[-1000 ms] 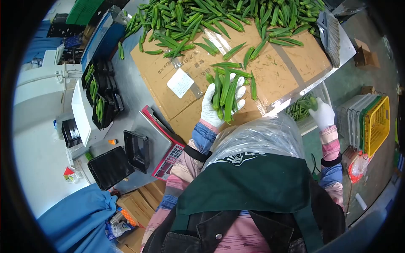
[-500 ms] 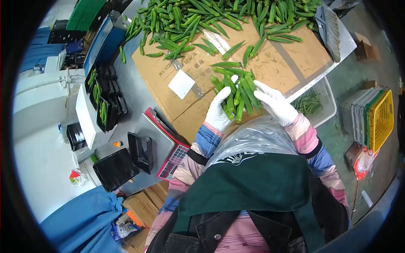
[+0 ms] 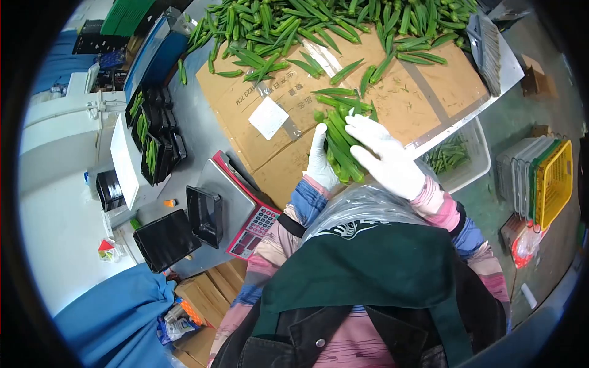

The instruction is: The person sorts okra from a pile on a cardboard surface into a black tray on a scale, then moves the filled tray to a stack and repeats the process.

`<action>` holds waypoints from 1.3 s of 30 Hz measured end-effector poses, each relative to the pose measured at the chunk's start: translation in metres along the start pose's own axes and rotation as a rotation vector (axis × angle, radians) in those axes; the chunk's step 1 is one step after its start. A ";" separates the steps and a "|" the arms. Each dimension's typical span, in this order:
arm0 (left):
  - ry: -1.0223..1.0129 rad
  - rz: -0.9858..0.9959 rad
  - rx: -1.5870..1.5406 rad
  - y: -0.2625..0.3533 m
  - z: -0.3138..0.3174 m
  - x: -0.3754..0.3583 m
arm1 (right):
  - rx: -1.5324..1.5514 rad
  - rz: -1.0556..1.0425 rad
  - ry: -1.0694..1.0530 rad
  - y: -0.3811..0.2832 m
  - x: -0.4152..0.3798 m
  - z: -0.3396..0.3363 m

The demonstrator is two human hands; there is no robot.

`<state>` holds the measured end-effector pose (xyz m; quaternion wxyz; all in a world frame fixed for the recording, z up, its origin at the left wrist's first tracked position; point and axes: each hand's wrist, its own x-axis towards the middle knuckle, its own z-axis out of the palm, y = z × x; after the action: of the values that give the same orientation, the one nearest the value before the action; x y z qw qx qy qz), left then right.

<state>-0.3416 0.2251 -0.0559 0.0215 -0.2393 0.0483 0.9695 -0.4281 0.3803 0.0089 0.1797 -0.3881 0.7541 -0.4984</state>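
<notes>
- Biggest thing in my view is the metal bench (image 3: 191, 134), with a flattened cardboard sheet (image 3: 423, 126) lying over much of it.
- Next, the big okra pile (image 3: 264, 27), heaped along the far side of the cardboard. Plenty of loose pods there, all sorts of angles.
- White plastic tub (image 3: 487, 150) sits off the right side of the cardboard, more okra inside.
- Red-trimmed digital scale (image 3: 265, 216) is on my left, a black plastic tray (image 3: 204, 216) just beside it.
- My right hand (image 3: 394, 164), white glove: fingers stretched out and slightly apart, flat against the right side of the bunch, not clamped on anything. I'd use it as a soft wall and pat strays into line, no squeezing.
- My left hand (image 3: 320, 164), also gloved, is curled around the okra bunch (image 3: 342, 147) from below, thumb along the left edge. Loose cradle beats a hard grip imo, since pods could bruise or snap. I'd keep the stem ends level too.
- Smallest bit: a loose okra pod (image 3: 335, 92) on the cardboard, just past the bunch. Worth keeping my fingertips clear of it so it doesn't snag.
</notes>
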 end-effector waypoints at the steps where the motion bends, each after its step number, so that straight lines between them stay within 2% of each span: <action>1: 0.074 0.062 0.023 0.004 -0.012 0.003 | 0.075 0.028 0.019 -0.003 0.003 -0.003; 4: -0.391 -0.037 -0.085 0.032 -0.011 0.001 | 0.159 0.053 0.095 -0.008 0.008 -0.013; 5: -0.124 0.134 0.075 0.035 -0.001 -0.009 | 0.214 0.102 0.099 -0.010 0.009 -0.017; 8: -0.133 0.382 0.101 0.079 -0.009 -0.034 | 0.279 0.207 0.074 -0.007 0.009 -0.022; 11: -0.175 0.585 0.158 0.140 -0.013 -0.095 | 0.328 0.288 0.021 0.000 0.003 -0.021; 14: 0.013 1.001 0.314 0.177 0.011 -0.168 | 0.344 0.332 0.002 0.010 -0.003 -0.015; 15: -0.155 0.865 0.406 0.209 -0.017 -0.205 | 0.341 0.400 -0.007 0.009 -0.004 -0.014; 16: -0.058 1.010 0.482 0.216 -0.009 -0.227 | 0.365 0.436 -0.013 0.010 -0.004 -0.012; 18: 0.058 0.986 0.628 0.243 -0.033 -0.284 | 0.404 0.482 -0.022 0.015 -0.005 -0.009; 21: 0.354 1.013 0.842 0.237 -0.026 -0.319 | 0.440 0.496 -0.044 0.019 -0.002 0.000; 22: 0.404 0.845 1.008 0.245 -0.033 -0.331 | 0.441 0.493 -0.055 0.020 -0.001 0.002; 24: 0.779 0.713 1.271 0.255 -0.069 -0.344 | 0.394 0.438 -0.075 0.024 0.001 0.012; 25: 0.749 0.705 1.549 0.252 -0.073 -0.337 | 0.369 0.409 -0.084 0.025 0.002 0.016; 26: 0.923 0.626 1.375 0.247 -0.077 -0.333 | 0.370 0.422 -0.108 0.023 0.004 0.017; 29: 1.072 0.876 1.346 0.244 -0.076 -0.338 | 0.351 0.437 -0.166 0.018 0.006 0.020; 30: 1.095 0.948 1.230 0.245 -0.076 -0.343 | 0.335 0.425 -0.174 0.020 0.005 0.021; 32: 1.156 1.042 1.202 0.246 -0.078 -0.352 | 0.330 0.427 -0.184 0.025 0.005 0.022; 33: 1.107 1.154 1.077 0.242 -0.076 -0.354 | 0.342 0.444 -0.186 0.028 0.004 0.022; 34: 1.205 1.078 1.164 0.245 -0.085 -0.368 | 0.353 0.460 -0.188 0.031 0.004 0.022; 36: 1.317 1.117 1.051 0.242 -0.090 -0.380 | 0.338 0.467 -0.204 0.031 0.004 0.023; 39: 1.364 1.166 0.850 0.234 -0.116 -0.393 | 0.302 0.471 -0.227 0.030 0.006 0.023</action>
<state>0.0442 -0.0274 0.0443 -0.4071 -0.6572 0.5040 0.3852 -0.4291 0.3674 -0.0267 0.4294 -0.2247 0.7158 -0.5028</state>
